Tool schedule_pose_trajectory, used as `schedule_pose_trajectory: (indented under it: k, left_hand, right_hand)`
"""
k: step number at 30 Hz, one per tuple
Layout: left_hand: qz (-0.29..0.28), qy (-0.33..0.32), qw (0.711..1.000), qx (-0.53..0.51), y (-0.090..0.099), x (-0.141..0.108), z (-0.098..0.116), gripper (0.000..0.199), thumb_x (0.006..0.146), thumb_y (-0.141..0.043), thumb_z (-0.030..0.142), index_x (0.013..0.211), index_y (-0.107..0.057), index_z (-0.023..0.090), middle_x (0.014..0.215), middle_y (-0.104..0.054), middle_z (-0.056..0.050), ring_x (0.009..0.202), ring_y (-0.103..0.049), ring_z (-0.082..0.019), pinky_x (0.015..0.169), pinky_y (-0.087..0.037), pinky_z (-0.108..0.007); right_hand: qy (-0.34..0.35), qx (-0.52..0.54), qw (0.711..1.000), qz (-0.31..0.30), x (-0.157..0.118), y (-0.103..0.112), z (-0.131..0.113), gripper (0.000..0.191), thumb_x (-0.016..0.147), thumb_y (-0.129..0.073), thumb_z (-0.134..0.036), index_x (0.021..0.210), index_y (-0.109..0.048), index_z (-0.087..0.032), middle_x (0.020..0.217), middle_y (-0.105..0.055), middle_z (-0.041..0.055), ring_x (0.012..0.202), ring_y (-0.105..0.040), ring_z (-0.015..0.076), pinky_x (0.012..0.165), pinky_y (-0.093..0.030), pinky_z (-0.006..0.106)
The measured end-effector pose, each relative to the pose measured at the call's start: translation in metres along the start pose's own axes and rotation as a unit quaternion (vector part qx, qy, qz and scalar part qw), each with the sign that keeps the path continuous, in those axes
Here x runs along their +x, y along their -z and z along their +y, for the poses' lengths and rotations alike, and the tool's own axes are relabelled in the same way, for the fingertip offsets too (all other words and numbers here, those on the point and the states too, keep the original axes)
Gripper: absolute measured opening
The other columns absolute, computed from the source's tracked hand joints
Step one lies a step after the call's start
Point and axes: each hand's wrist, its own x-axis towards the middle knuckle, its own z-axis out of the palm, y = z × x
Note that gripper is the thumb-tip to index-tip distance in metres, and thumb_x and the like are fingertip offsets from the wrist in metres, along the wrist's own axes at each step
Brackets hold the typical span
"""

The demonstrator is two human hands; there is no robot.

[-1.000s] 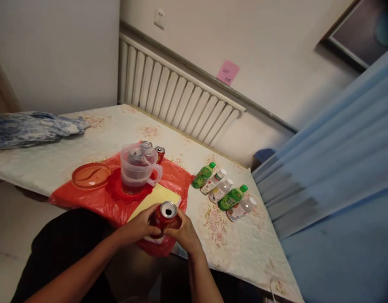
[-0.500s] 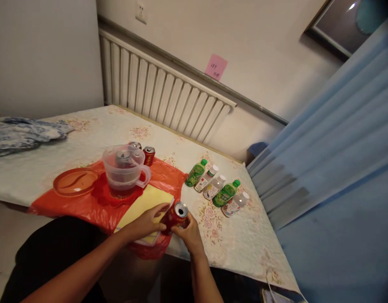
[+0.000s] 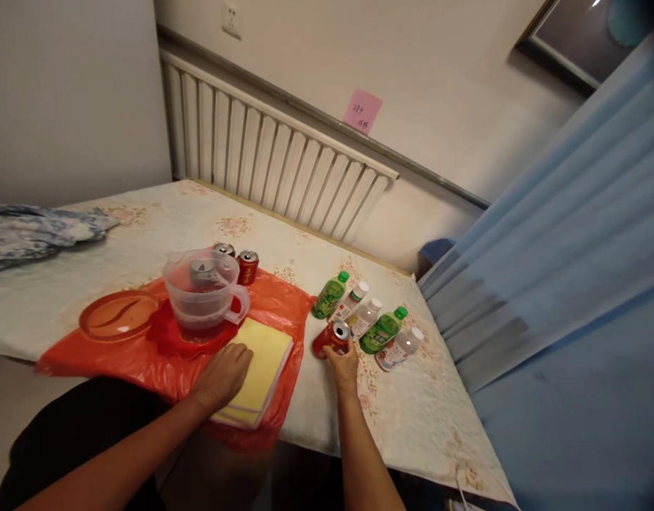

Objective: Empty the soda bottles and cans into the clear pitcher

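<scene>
My right hand (image 3: 344,365) grips a red can (image 3: 327,340) with an opened top, just in front of a row of bottles. My left hand (image 3: 225,375) is closed with fingers curled at the left edge of a yellow cloth stack (image 3: 263,358); what it holds, if anything, is hidden. Left of the cloths, a clear plastic jug (image 3: 199,301) with some liquid stands on a red scalloped dish (image 3: 161,333). Behind the jug are more cans, among them a red one (image 3: 247,268).
Several bottles stand past the can, one a green-capped bottle (image 3: 331,295). An orange lid (image 3: 116,316) lies on the red plastic sheet (image 3: 82,353). A patterned cloth (image 3: 39,234) is at the far left; a blue curtain (image 3: 571,284) hangs right.
The right hand has carried the can right and away from me, to beside the bottles. My left hand has let go of the can and moved left to the yellow cloths.
</scene>
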Motion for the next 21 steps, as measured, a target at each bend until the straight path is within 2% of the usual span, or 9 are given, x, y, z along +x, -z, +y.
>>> schedule_pose_trajectory:
  k: [4,11,16,21]
  left_hand:
    - [0.013,0.007,1.0,-0.008,-0.002,-0.001,-0.003,0.021,0.094,-0.044,0.013,0.093,-0.064,0.02,0.096,-0.064,-0.009,0.096,-0.058,-0.025,0.09,-0.045,-0.039]
    - [0.03,0.021,0.998,-0.045,0.003,-0.001,-0.001,0.02,0.091,-0.045,0.015,0.091,-0.064,0.022,0.092,-0.064,-0.007,0.094,-0.059,-0.025,0.089,-0.046,-0.037]
    - [0.038,0.027,0.997,-0.054,0.005,0.0,0.001,0.018,0.091,-0.046,0.016,0.089,-0.063,0.022,0.088,-0.063,-0.006,0.091,-0.059,-0.024,0.088,-0.047,-0.036]
    - [0.05,0.008,0.998,-0.036,0.0,-0.001,-0.002,0.017,0.092,-0.046,0.016,0.09,-0.062,0.021,0.089,-0.063,-0.006,0.091,-0.059,-0.023,0.087,-0.047,-0.036]
  right_hand:
    - [0.008,-0.019,1.0,0.008,0.019,-0.012,0.009,0.066,0.05,-0.077,-0.029,0.114,-0.066,-0.014,0.098,-0.077,0.0085,0.085,-0.072,0.0252,0.075,-0.057,0.033]
    - [0.037,-0.035,0.999,0.004,0.042,-0.033,0.02,0.067,0.052,-0.078,-0.028,0.117,-0.067,-0.013,0.106,-0.075,0.0105,0.088,-0.07,0.0255,0.082,-0.056,0.035]
    - [0.055,-0.034,0.998,-0.015,0.046,-0.042,0.032,0.073,0.056,-0.077,-0.028,0.126,-0.063,-0.012,0.11,-0.075,0.0111,0.092,-0.07,0.0251,0.084,-0.056,0.035]
    - [0.067,-0.04,0.997,-0.012,0.044,-0.041,0.059,0.075,0.057,-0.079,-0.033,0.127,-0.061,-0.012,0.117,-0.073,0.0139,0.098,-0.07,0.0273,0.088,-0.056,0.038]
